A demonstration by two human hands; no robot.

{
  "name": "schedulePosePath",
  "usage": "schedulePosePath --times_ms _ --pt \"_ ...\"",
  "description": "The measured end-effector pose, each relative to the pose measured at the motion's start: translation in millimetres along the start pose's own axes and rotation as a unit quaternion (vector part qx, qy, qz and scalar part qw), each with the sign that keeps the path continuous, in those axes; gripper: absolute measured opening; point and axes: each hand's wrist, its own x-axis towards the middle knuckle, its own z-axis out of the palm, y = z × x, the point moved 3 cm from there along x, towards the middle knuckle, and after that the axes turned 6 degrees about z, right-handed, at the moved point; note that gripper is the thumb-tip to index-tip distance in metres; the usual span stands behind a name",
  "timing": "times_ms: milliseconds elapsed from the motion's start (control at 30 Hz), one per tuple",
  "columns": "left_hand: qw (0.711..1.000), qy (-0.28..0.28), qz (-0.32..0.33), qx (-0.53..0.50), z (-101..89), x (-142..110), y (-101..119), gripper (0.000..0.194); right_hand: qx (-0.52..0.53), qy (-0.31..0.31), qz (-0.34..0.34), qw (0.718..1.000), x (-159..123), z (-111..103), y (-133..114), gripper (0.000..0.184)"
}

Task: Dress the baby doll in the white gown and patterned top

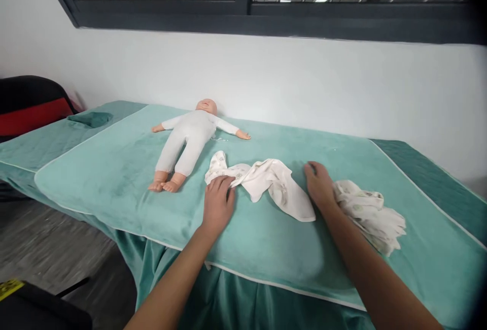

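A crumpled white baby garment point(272, 177) with a faint small print lies at the middle of the bed. My left hand point(219, 203) rests at its left end, fingertips on the cloth's lower edge and thumb apart from the fingers. To the right of the garment, my right hand point(319, 183) hovers over or touches the cover, its fingers loosely bent and holding nothing. A second bunched, printed white cloth piece point(369, 213) lies beside my right forearm, which hides part of it. The baby doll point(194, 127), dressed in white, is on its back at the left, arms spread.
The bed is covered by a green padded sheet point(114, 167) with white piping. A darker green folded cloth point(91, 119) lies at its left end, near a black and red chair point(34, 106). A white wall point(289, 86) and barred window run behind. A black object point(41, 307) stands lower left.
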Motion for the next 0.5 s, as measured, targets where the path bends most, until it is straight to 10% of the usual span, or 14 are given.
schedulePosePath --times_ms 233,400,500 --pt "0.999 -0.013 -0.008 0.036 1.5 5.9 8.6 0.024 -0.003 -0.003 0.045 0.999 6.7 -38.1 38.4 0.049" --pt "0.996 -0.027 -0.071 -0.051 -7.6 32.2 17.0 0.022 0.057 -0.126 -0.065 0.988 -8.8 -15.3 -43.1 0.045" --pt "0.991 -0.033 -0.013 -0.128 -37.0 55.8 44.8 0.024 0.126 -0.266 -0.213 0.932 -27.1 -11.6 -123.5 0.044"
